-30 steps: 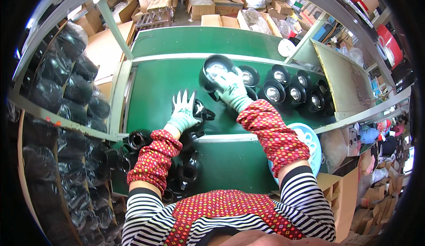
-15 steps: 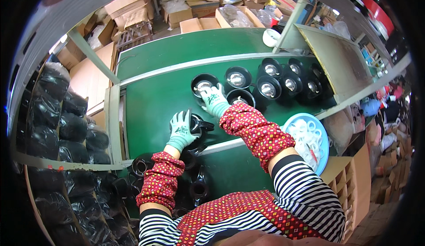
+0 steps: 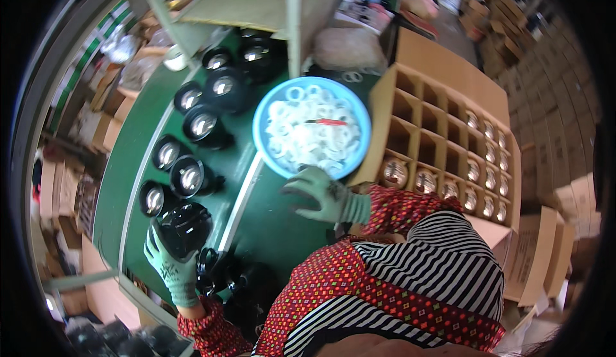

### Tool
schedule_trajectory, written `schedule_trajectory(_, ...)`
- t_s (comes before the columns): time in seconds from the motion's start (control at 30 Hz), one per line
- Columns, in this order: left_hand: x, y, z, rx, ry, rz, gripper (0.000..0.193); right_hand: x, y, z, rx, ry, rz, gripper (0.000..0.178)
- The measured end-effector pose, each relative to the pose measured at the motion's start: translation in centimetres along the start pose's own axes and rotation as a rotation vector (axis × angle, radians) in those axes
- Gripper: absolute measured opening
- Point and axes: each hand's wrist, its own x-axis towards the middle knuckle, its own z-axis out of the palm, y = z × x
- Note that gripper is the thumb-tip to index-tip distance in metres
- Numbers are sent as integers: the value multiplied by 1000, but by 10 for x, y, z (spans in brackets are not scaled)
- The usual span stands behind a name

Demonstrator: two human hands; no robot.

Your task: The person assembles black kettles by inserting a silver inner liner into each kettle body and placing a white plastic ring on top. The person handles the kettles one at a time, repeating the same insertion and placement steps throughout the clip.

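My left hand (image 3: 170, 268), in a pale green glove, grips a glossy black housing (image 3: 184, 228) at its side; the thumb is hidden. Beyond it stand several black cup-shaped housings with shiny silver domes inside, one of them a housing (image 3: 190, 176) just past my left hand. My gloved right hand (image 3: 321, 196) is by the near rim of a light blue basin (image 3: 262, 145), fingers apart and nothing in them. White plastic rings (image 3: 301, 129) fill the basin, and a red-handled tool (image 3: 328, 122) lies on top of them.
Right of the basin, a divided cardboard box (image 3: 449, 74) holds shiny round bulbs (image 3: 394, 172) in some compartments. More black parts (image 3: 253, 286) lie near my body. A metal post (image 3: 293, 29) rises behind the basin. Stacked cartons (image 3: 552, 126) stand farther right.
The view has swung to the right, bringing the divided box into sight. My right hand has left the cup-shaped housings for the basin's near side. My left hand stays at a black housing.
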Motion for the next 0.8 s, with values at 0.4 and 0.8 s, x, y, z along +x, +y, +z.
schedule_trajectory(0.4, -64, 144, 171, -216, -389, 169, 121, -243, 102, -266, -1158, 96, 1125, 50)
schedule_trajectory(0.8, 7, 186, 152, -220, -440, 329, 81, -349, 135, -289, -920, -97, 1514, 121)
